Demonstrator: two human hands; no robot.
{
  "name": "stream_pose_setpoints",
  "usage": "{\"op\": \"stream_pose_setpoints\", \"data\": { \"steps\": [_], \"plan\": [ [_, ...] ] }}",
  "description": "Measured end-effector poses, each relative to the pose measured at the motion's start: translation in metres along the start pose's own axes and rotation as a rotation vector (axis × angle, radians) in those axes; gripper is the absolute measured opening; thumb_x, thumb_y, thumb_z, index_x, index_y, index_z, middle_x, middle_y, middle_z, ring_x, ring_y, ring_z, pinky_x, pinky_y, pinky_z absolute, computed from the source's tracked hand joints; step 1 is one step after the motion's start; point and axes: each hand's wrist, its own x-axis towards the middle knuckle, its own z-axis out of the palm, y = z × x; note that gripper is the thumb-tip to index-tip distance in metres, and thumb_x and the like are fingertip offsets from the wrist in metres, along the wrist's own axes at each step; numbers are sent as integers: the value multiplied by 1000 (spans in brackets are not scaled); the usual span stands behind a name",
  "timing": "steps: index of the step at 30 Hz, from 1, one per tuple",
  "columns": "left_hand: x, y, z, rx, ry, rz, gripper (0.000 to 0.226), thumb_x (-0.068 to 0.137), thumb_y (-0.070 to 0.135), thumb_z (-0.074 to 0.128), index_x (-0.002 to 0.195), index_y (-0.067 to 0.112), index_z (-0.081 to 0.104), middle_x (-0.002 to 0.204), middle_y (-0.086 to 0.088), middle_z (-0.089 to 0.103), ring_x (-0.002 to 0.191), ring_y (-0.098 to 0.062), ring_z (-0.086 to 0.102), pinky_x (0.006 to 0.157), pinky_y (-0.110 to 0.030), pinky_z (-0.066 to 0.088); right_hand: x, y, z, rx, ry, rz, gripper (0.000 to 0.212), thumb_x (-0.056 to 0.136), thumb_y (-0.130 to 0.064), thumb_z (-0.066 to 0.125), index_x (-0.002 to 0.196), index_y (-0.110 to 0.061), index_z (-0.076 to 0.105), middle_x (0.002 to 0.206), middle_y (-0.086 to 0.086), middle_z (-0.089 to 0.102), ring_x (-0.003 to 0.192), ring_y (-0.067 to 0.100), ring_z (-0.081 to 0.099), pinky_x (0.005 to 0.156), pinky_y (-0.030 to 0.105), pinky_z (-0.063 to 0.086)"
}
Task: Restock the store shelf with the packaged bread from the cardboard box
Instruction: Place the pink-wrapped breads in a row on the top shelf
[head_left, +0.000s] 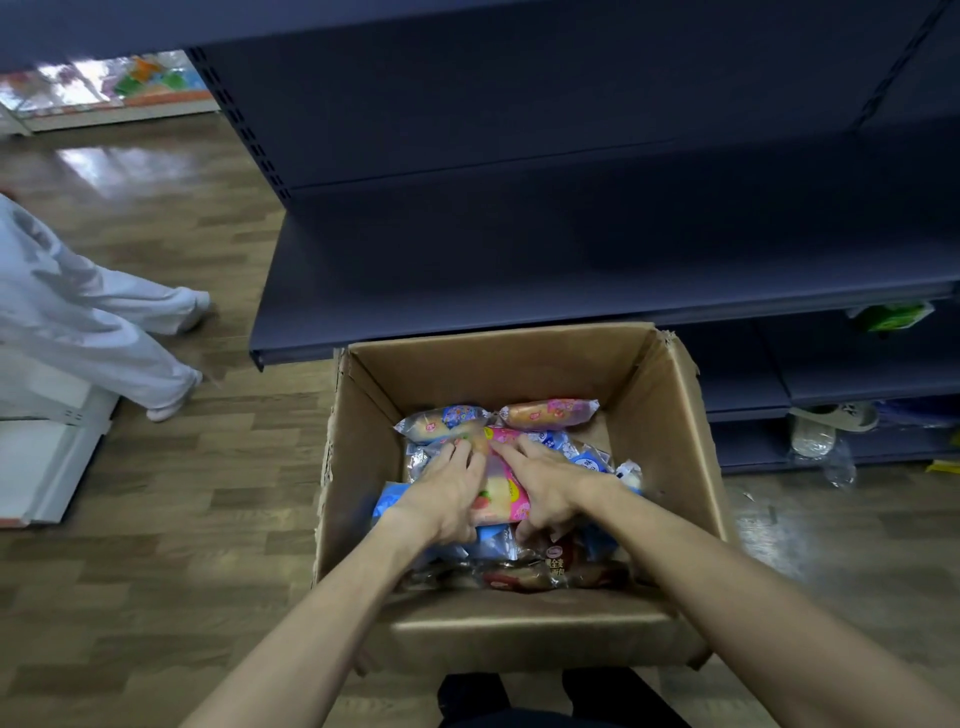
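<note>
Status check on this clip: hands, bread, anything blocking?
Left hand and right hand both in the box, on the pink pack. Grip unclear. Shelf bare, nothing stocked. Nothing blocking.

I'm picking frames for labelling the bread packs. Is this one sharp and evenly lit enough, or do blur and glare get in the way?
Head view: the packs under both hands, left hand and right hand, are softly blurred; wide-angle bending curves the dark shelf; glare patches shine on the wooden floor; the cardboard box interior is evenly lit.
</note>
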Motion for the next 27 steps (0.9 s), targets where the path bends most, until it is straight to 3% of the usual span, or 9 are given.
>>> {"op": "stream_pose_setpoints", "data": {
  "steps": [3, 6, 9, 11, 15, 18, 20, 27],
  "plan": [
    [-4, -1, -3, 56, 69, 19, 74, 68, 34, 71, 128, 5, 38, 128, -13, 39, 116, -29, 38, 105, -35, 34, 1, -1, -3, -26, 44, -24, 130, 57, -45, 92, 155, -21, 11, 128, 5, 30, 124, 27, 39, 109, 42, 38],
    [-12, 0, -15, 96, 141, 21, 66, 68, 33, 72, 121, 6, 44, 122, -11, 45, 109, -27, 44, 96, -33, 37, -3, -4, -11, -121, 86, -33, 113, 61, -49, 87, 149, -17, 25, 133, 6, 30, 127, 29, 38, 108, 48, 35],
    [-21, -4, -29, 174, 222, 34, 66, 50, 41, 80, 101, 8, 55, 99, -9, 54, 87, -25, 51, 78, -33, 46, -15, -10, -25, -249, 164, -35, 103, 63, -50, 82, 144, -15, 28, 141, 8, 29, 131, 30, 33, 106, 51, 32],
    [-24, -10, -36, 172, 312, 28, 66, 48, 43, 79, 97, 8, 54, 94, -9, 53, 81, -26, 50, 71, -35, 47, -27, -14, -38, -328, 263, -45, 99, 64, -52, 78, 142, -15, 30, 136, 6, 35, 125, 30, 36, 104, 52, 35],
    [-33, -18, -66, 184, 461, 3, 72, 55, 42, 76, 111, 4, 51, 113, -13, 53, 96, -29, 52, 74, -37, 50, -51, -21, -71, -414, 451, -64, 91, 63, -55, 75, 137, -18, 35, 127, 3, 44, 117, 26, 42, 101, 48, 36],
    [-38, -22, -97, 214, 522, 3, 78, 53, 51, 79, 109, 3, 52, 115, -14, 54, 100, -31, 53, 74, -40, 51, -70, -30, -99, -495, 573, -56, 89, 61, -60, 75, 132, -18, 41, 121, 2, 48, 112, 27, 45, 95, 44, 39],
    [-43, -26, -119, 216, 591, -3, 72, 51, 44, 80, 104, 4, 52, 113, -14, 54, 101, -33, 53, 74, -41, 50, -84, -38, -119, -557, 666, -53, 86, 61, -66, 70, 127, -16, 45, 115, 3, 50, 106, 28, 48, 87, 43, 41],
    [-84, -36, -203, 253, 967, 23, 48, 68, 20, 73, 106, 3, 50, 121, -17, 54, 110, -36, 51, 75, -40, 41, -145, -85, -199, -637, 945, -96, 73, 59, -40, 76, 122, -15, 50, 107, 5, 52, 91, 27, 49, 69, 39, 44]
  ]
}}
